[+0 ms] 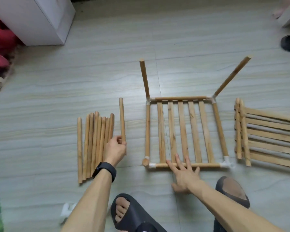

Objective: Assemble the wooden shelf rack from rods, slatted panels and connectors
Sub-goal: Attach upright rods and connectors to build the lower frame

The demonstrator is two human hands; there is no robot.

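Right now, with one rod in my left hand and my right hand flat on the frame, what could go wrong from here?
1. The left hand holds the rod near its lower end only, so the long free end could swing into the front left upright.
2. The front right connector looks empty; pushing a rod in may shift the frame, since the right hand presses only the front rail.

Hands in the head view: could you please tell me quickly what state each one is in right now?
Left hand: grips one wooden rod.
Right hand: open, fingers straight, resting on the slatted frame.
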